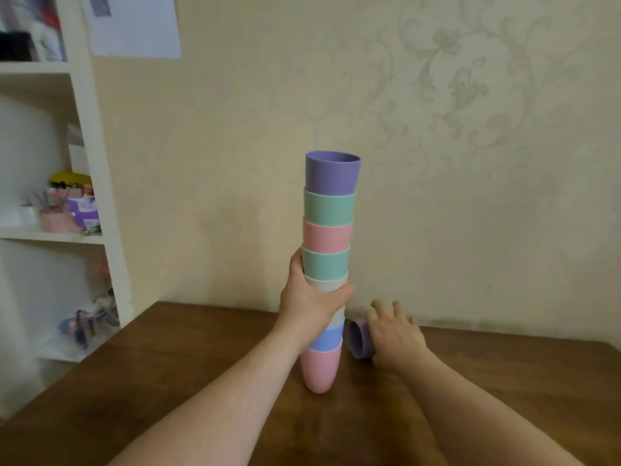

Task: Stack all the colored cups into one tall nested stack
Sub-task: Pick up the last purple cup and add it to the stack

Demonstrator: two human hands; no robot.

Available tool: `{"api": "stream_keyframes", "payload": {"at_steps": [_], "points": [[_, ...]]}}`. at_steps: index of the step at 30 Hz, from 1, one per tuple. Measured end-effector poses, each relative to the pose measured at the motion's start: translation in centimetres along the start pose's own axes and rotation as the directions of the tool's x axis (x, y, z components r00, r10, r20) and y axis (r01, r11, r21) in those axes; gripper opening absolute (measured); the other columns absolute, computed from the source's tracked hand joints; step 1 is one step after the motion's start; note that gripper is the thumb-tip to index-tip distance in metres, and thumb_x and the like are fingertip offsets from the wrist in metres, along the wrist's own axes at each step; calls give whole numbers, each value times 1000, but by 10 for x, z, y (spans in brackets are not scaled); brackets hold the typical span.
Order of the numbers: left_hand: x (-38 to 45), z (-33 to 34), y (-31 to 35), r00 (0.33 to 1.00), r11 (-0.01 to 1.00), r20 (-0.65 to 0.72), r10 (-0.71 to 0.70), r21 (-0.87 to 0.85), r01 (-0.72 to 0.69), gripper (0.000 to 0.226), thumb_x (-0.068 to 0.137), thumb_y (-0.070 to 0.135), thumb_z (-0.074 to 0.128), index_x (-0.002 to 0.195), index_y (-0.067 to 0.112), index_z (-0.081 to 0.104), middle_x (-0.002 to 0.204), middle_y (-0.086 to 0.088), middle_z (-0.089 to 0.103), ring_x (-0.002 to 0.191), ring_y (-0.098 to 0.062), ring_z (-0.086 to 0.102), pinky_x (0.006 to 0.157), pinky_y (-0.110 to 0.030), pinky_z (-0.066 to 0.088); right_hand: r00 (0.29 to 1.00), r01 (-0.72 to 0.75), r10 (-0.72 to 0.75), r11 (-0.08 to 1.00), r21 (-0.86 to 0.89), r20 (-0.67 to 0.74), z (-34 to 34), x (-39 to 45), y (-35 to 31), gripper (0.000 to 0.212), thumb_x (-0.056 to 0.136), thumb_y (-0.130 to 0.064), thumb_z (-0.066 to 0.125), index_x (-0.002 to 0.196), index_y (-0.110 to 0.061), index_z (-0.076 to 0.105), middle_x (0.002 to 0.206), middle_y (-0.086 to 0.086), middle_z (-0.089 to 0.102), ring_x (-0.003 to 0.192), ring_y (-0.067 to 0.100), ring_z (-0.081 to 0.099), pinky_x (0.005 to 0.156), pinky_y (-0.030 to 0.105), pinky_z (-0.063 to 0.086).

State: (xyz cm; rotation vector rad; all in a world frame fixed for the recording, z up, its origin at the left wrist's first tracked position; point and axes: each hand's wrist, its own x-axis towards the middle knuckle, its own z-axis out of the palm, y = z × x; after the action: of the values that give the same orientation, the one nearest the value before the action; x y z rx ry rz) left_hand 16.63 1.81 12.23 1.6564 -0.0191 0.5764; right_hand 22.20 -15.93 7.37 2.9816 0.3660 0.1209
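- Cups stood nested in one tall stack (327, 264) on the brown bench (168, 398), near the back wall
- From the top down I could make out a purple cup (332, 172), a green cup (329, 208), a pink one (327, 235), a second green one (325, 262), a pale whitish one partly under my fingers, a blue cup (327, 339) and a pink cup (321, 369) at the bottom
- My left hand (307, 302) was wrapped around the middle of the stack, thumb across the front of the pale cup, holding it upright with its base on the bench
- My right hand (395, 334) lay over a loose purple cup (359, 339) just beside the stack on its right; the cup lay on its side, mouth towards the stack
- My right fingers were spread over the cup's far side; I could not tell whether they had closed on it
- White shelves (84, 163) with small clutter stood off to the left
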Motion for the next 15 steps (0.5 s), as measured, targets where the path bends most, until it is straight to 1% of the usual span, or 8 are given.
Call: {"api": "stream_keyframes", "payload": {"at_steps": [3,6,7,9,11,12,13,15], "points": [[-11,-1,9,999,1000,40,-14,-7,14,94,60,35,99,140,46,50,117,16,79,103,-12,79,97,-48,67,991,-8,-10,991,136,133,-4,-20,13,71,88,-41,76,145,-26,37,151,5,52,140,34,53,110,56,47],[-27,-1,14,998,999,61,-23,-35,26,91,59,34,98,137,44,53,117,12,80,103,-15,80,97,-50,67,987,-2,-21,990,143,156,1,-41,17,104,78,-37,82,163,-31,22,154,2,45,140,33,54,110,54,50],[-32,-1,15,998,999,56,-25,-42,27,91,57,35,98,136,43,53,116,10,81,103,-16,81,97,-50,67,987,-9,-22,982,190,158,4,-48,16,108,76,-37,82,165,-32,22,155,2,45,140,32,54,111,51,51],[-43,0,18,999,998,49,-23,-48,26,90,56,37,97,135,43,53,116,10,80,103,-16,81,96,-50,67,993,-43,-1,934,355,122,6,-63,15,98,71,-39,82,158,-31,37,146,-1,53,133,26,59,110,43,52],[-53,4,22,998,998,51,-25,-51,27,88,59,35,97,135,44,54,116,12,80,102,-15,80,93,-47,68,994,-102,103,783,614,34,10,-77,23,67,67,-38,86,129,-32,60,126,-10,67,113,14,67,102,38,57],[-59,6,25,998,998,57,-24,-55,27,86,62,31,98,135,44,54,115,14,80,101,-12,80,91,-43,68,985,-123,174,674,729,6,13,-85,28,56,68,-33,88,117,-32,62,119,-14,70,105,10,68,96,37,60],[-65,8,27,998,998,66,-22,-59,26,84,66,27,98,136,45,54,114,16,80,99,-8,80,89,-38,67,972,-141,235,555,820,8,17,-93,33,57,70,-29,92,118,-31,61,120,-15,69,104,11,68,91,36,60],[-78,15,32,996,997,93,-16,-70,23,83,71,22,98,136,46,54,112,19,80,97,-4,79,85,-32,65,939,-204,334,353,913,80,24,-112,42,85,72,-27,98,140,-31,48,129,-9,58,114,20,61,90,36,56]]}}
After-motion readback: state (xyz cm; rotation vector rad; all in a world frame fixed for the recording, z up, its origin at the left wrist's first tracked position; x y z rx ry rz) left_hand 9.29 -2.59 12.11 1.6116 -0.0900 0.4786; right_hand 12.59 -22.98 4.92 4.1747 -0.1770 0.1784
